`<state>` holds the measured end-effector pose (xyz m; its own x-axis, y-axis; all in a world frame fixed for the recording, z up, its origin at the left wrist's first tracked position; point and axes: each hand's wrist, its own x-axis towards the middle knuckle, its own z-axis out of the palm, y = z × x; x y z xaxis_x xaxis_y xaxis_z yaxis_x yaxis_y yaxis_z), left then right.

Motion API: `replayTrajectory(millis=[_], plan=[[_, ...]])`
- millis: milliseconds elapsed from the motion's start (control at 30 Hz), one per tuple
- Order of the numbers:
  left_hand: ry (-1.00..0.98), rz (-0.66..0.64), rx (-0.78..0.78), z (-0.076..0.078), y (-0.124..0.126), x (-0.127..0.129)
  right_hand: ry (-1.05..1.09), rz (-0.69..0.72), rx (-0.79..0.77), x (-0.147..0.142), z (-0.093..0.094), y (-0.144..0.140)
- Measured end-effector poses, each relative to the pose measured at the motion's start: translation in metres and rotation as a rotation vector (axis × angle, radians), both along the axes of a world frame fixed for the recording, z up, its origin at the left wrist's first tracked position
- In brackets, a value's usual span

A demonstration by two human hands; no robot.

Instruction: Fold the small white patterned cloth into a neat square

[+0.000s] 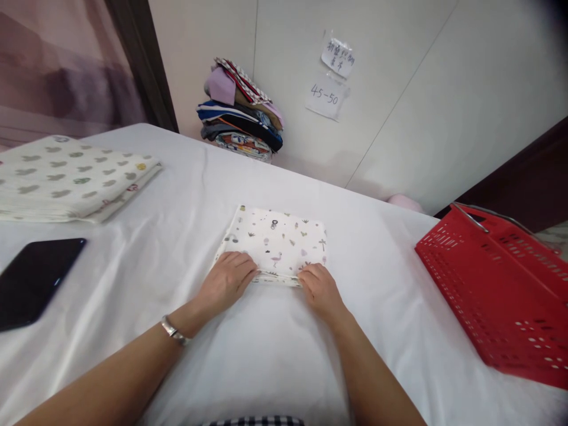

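Observation:
A white cloth (284,236) printed with small plants and a pink flamingo lies folded into a rectangle in front of me. My left hand (231,275) pinches its near edge at the left, fingers curled over the top. At the right end of the same edge, my right hand (318,287) grips the layers between thumb and fingers. Between the two hands the stacked layers of the fold show. The cloth rests on a white-covered table (266,343); the thumbs are partly hidden.
To the left lie a larger folded patterned cloth (66,171) and a black phone (38,281). A red perforated basket (497,284) stands at the right. Beyond the far edge is a stack of folded clothes (242,112) by the wall, with paper notes (328,97) above.

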<state>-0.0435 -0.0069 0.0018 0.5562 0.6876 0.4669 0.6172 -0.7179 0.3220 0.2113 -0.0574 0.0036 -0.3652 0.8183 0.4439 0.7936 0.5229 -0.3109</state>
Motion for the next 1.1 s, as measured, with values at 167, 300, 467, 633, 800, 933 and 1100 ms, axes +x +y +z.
replayTrajectory(millis=[167,300,467,633,800,933,1100], plan=[[0.005,-0.044,-0.023,-0.001,0.001,-0.003,0.040,0.014,-0.087,0.003,0.001,-0.001],[0.004,-0.038,-0.024,-0.003,0.000,-0.003,0.074,0.003,-0.105,0.004,0.000,-0.001],[0.003,-0.026,-0.029,-0.003,0.000,-0.003,0.089,-0.013,-0.092,0.003,-0.003,0.000],[0.033,-0.002,0.016,-0.001,-0.001,0.002,0.094,-0.037,-0.024,0.000,-0.007,0.001],[0.045,0.028,0.099,0.002,-0.004,0.006,0.053,-0.087,0.106,0.000,-0.008,0.000],[0.047,-0.004,0.054,0.001,-0.002,0.003,0.018,-0.015,0.028,0.003,-0.006,0.001],[0.017,-0.081,-0.022,-0.003,0.001,-0.003,0.034,0.007,-0.095,0.006,0.002,-0.001]])
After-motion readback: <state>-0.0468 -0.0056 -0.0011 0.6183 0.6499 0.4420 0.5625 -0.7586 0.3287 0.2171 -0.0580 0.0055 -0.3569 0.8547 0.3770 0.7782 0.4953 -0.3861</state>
